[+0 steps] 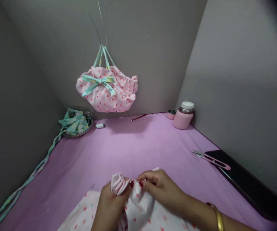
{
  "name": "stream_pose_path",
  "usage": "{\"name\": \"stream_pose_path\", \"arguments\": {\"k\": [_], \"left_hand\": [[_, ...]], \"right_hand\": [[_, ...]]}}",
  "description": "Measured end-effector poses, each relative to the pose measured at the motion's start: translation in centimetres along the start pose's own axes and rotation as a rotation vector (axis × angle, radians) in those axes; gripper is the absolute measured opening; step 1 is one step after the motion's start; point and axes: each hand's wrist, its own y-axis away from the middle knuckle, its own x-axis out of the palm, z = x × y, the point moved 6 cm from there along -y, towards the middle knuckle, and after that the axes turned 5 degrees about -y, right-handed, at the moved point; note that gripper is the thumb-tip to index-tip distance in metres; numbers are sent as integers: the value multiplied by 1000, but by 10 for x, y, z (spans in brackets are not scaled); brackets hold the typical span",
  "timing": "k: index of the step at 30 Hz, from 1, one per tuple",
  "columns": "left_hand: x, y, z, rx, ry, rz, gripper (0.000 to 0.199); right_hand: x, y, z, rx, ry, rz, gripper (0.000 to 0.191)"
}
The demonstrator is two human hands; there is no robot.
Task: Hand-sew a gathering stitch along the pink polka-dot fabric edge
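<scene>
A piece of pale pink dotted fabric (140, 205) spreads over the near edge of the table. My left hand (111, 199) is closed on its gathered edge, and a ruffled bunch stands up between thumb and fingers. Close beside it, my right hand (159, 187) pinches the same edge between thumb and forefinger. The two thumbs, with red nails, almost meet along the gathers. Whether a needle or thread sits between the fingertips is too small to tell. Part of the cloth lies hidden under both hands.
A pink dotted fabric bag (107, 99) with a green bow hangs ahead. Left stands a basket (80, 132) of green fabric, with long green straps (42, 163) and a thread spool (100, 125). Right are a pink jar (183, 119), thread snips (217, 162) and a black case (246, 186).
</scene>
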Motion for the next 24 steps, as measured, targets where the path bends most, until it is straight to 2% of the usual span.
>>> {"name": "stream_pose_path", "arguments": {"k": [4,11,16,24], "left_hand": [[0,-2,2,6,-13,10,25],[0,-9,25,-122,137,76,27],[3,-6,25,-185,196,85,27],[8,2,15,-260,280,145,22]], "right_hand": [[-1,0,-1,-19,42,-12,21],[0,-3,-9,75,-251,13,19],[2,-4,-18,134,-446,49,21],[4,-5,-22,168,-584,87,26]]}}
